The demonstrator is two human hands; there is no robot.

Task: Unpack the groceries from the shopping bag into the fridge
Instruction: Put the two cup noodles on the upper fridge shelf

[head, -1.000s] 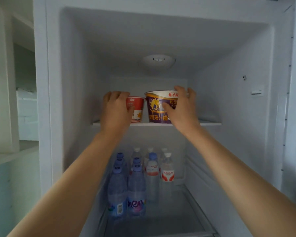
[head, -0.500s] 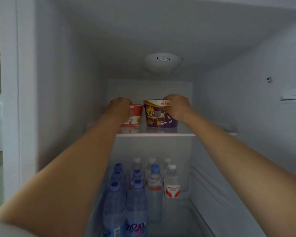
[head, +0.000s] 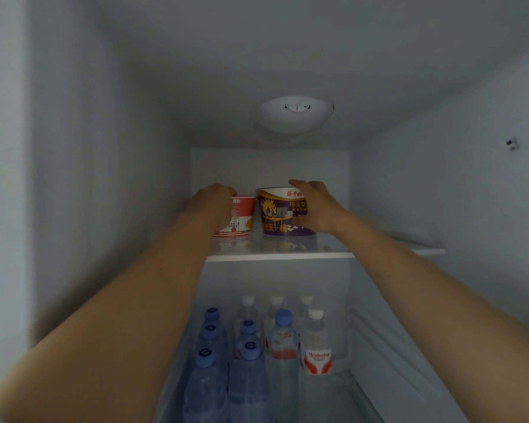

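Two instant-noodle cups stand upright on the fridge's glass shelf (head: 287, 255), deep near the back wall. The red-and-white cup (head: 242, 216) is on the left, and my left hand (head: 209, 206) grips its left side. The larger purple bowl (head: 277, 213) stands right beside it, and my right hand (head: 315, 209) curls round its right side with fingers over the rim. Both arms reach far into the compartment. The shopping bag is out of view.
Several water bottles (head: 248, 355) with blue and white caps stand packed on the level below the shelf. A round lamp cover (head: 295, 112) sits in the fridge ceiling. White side walls close in left and right. The shelf continues bare to the right.
Both hands have pushed the two cups from the shelf's front edge back toward the rear wall. The camera has moved closer into the fridge.
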